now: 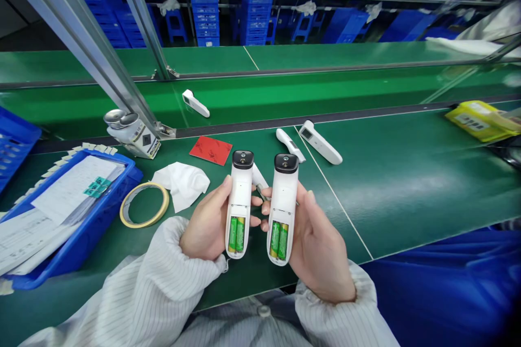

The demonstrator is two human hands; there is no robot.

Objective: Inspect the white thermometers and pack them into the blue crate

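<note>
My left hand (208,223) is closed round a white infrared thermometer (240,190) with a black sensor head. Its battery bay is uncovered and two green batteries show inside. In my right hand (319,238) is a second thermometer (284,192) of the same kind, also with two green batteries in its open bay. Both are held upright side by side, a small gap between them. Behind them, partly hidden, lies another white piece (259,178). Further back on the green bench are two more thermometers, a smaller one (290,145) and a larger one (321,142).
To the left are a blue tray (91,238) with papers, a tape roll (144,205), a crumpled white cloth (182,183), a red card (210,150) and a metal-topped bottle (134,133). One thermometer (196,103) lies on the green conveyor. A yellow packet (482,120) sits far right.
</note>
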